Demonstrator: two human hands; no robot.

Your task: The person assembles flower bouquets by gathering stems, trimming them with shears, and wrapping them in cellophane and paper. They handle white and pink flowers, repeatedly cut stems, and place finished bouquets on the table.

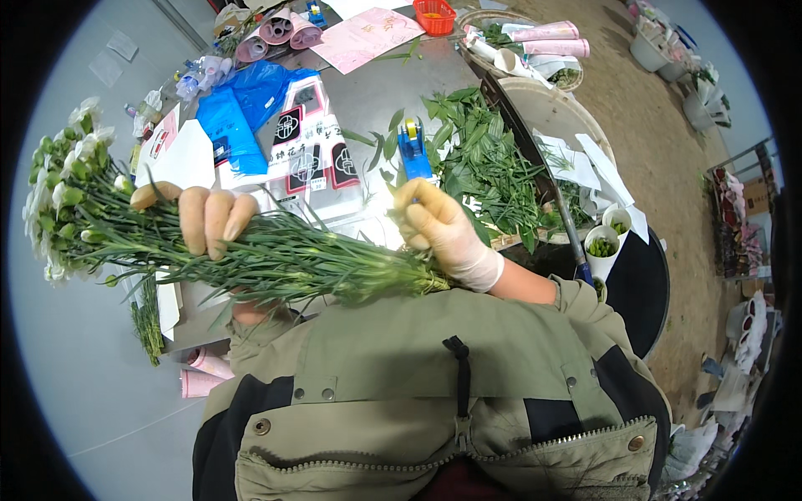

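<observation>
A large bunch of white carnations lies slanting across my front, its blooms to the far left and its green stems reaching right. My left hand, in a pale thin glove, is wrapped over the stems below the blooms; its thumb is partly hidden. Beside the gathered stem ends, my right hand, gloved too, has its fingers curled into a pinch. What sits between those fingertips, if anything, I cannot make out. Just beyond it stands a blue tape dispenser with a yellow roll.
Cut green leaves are heaped on the right of the metal table. A blue plastic bag and printed clear wrapping lie left of centre. Pink paper and a red basket are farther back. Buckets stand beyond the right edge.
</observation>
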